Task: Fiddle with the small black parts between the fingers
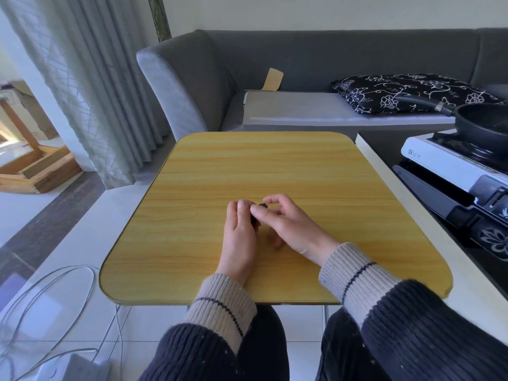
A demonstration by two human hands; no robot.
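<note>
Both hands meet over the middle of a yellow wood-grain table [275, 166]. My left hand [239, 240] holds a small black object [261, 207], which is mostly hidden behind its fingers. My right hand [286, 224] pinches the top end of the same object between thumb and forefinger; its other fingers curl loosely above the tabletop. What the object is cannot be told. Both wrists wear beige ribbed cuffs on dark knit sleeves.
A grey sofa [275, 64] stands behind the table with a black floral cushion [406, 92]. At the right a white counter carries a portable gas stove [450, 163] with a black pan [483, 122]. Cables [55, 298] and a power strip lie on the floor at left, next to grey curtains [90, 86].
</note>
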